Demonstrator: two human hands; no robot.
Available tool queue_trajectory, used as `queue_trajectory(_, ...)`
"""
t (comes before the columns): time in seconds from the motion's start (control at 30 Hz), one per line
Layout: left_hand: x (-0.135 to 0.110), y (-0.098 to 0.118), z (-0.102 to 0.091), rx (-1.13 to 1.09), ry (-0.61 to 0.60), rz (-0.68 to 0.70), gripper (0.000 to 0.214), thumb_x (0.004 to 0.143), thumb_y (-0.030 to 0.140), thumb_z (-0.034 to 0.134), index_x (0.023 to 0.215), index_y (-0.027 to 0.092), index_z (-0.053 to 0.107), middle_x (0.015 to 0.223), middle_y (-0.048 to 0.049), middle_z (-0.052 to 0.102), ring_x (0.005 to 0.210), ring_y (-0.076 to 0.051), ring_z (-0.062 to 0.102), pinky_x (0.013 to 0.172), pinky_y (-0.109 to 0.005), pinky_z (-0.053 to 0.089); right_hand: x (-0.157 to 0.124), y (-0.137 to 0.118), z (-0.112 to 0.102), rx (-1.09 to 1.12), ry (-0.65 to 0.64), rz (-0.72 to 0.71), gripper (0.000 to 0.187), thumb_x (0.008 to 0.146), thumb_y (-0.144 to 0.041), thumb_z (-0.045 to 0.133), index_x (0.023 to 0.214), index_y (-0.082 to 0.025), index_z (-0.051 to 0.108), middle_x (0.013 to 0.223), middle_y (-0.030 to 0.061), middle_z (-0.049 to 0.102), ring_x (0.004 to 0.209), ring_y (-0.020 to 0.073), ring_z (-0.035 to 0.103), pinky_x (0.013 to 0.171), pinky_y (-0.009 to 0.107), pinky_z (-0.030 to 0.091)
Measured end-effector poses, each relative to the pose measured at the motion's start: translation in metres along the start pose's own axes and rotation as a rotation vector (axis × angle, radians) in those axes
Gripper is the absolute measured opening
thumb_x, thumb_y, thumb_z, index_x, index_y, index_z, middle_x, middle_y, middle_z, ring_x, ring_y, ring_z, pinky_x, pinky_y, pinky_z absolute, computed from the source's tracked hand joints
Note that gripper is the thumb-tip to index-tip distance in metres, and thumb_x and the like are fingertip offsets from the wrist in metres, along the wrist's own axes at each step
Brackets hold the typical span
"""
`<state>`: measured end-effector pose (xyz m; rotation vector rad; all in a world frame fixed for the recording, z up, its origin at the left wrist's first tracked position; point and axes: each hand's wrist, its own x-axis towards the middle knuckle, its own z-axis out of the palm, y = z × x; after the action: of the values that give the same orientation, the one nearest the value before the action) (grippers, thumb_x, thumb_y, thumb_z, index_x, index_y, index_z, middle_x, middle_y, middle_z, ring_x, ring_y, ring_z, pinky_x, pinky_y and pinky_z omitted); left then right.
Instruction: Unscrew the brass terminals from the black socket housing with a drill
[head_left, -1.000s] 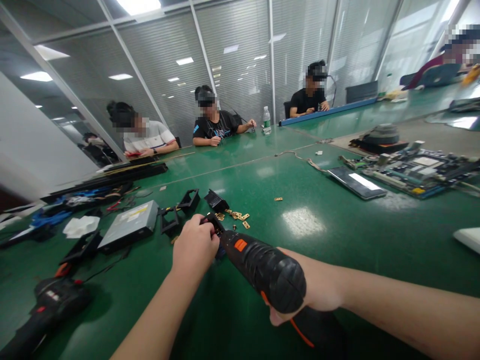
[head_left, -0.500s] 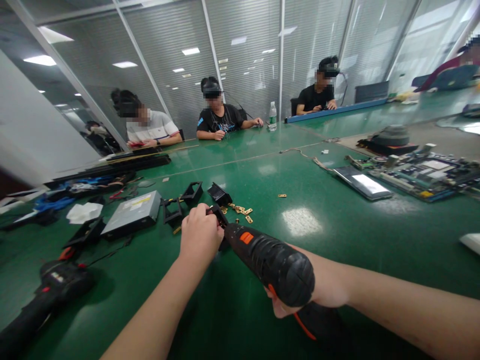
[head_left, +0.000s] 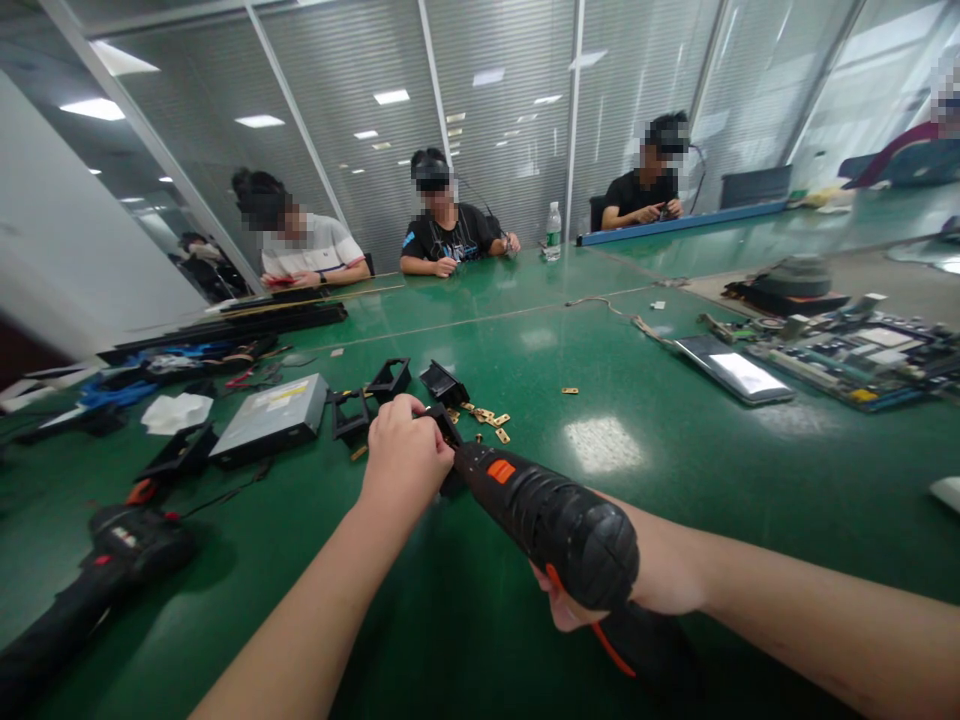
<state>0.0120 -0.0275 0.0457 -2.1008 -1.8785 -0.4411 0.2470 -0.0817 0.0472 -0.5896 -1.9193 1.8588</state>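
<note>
- Two drivers are showing: a spare driver [head_left: 139, 545] is lying at the left, and a held driver [head_left: 551, 515] is pointing leftward at centre.
- One silver drive [head_left: 274, 412] is lying right of the spare driver, with one white tissue [head_left: 176, 413] sitting beside it.
- Three loose black frames [head_left: 388, 380] are standing beyond the left hand [head_left: 409, 445].
- Several brass plates [head_left: 491, 415] are lying bunched, too close for a sure count; one lone brass plate [head_left: 570, 391] is resting apart, farther right.
- Three people are sitting across the green table [head_left: 712, 470], and one bottle [head_left: 553, 232] is standing between two of them.
- One dark slab [head_left: 731, 368] is lying at the right, just before a circuit board [head_left: 874, 350].
- The left hand is hiding much of the black part [head_left: 444, 425]; the held driver is covering much of the right hand [head_left: 654, 555].
- The left fingers are closing around the black part, which is sticking out at their right side.
- The driver's nose is reaching the black part; its tip is staying hidden, so contact cannot be told.
- The right hand is gripping the held driver's handle, below the body.
</note>
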Motion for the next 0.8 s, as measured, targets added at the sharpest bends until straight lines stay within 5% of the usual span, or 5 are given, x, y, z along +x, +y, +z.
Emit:
queue_trajectory(0.23,0.005,-0.001,-0.01,-0.142,0.03,-0.023,0.012,0.067,0.023,0.062,0.056,0.019,0.067,0.099,-0.0105,0.054,0.096,-0.028,0.05,0.087,-0.045,0.045,0.0,0.003,-0.001,0.003,0.009,0.008,0.02,0.059,-0.001,0.068,0.074,-0.014,0.065,0.071,-0.0043,0.061,0.067,0.0097,0.053,0.067,0.022,0.046)
queue_trajectory(0.53,0.008,-0.001,-0.046,-0.278,0.105,-0.017,0.008,0.065,0.023,0.064,0.058,0.021,0.068,0.1,-0.0066,0.058,0.094,-0.024,0.056,0.091,-0.041,0.047,0.001,0.002,0.0,0.044,-0.004,-0.011,0.027,0.058,-0.02,0.083,0.078,-0.014,0.067,0.075,-0.0011,0.064,0.071,0.0134,0.058,0.074,0.029,0.049)
queue_trajectory(0.8,0.019,-0.033,-0.06,-0.408,0.18,-0.187,0.005,0.064,0.025,0.066,0.061,0.021,0.068,0.088,-0.0029,0.07,0.076,-0.021,0.063,0.074,-0.034,0.052,0.002,0.008,-0.001,0.031,-0.011,-0.005,0.022,0.059,-0.014,0.081,0.074,-0.014,0.065,0.073,-0.0022,0.062,0.069,0.0118,0.056,0.07,0.026,0.048)
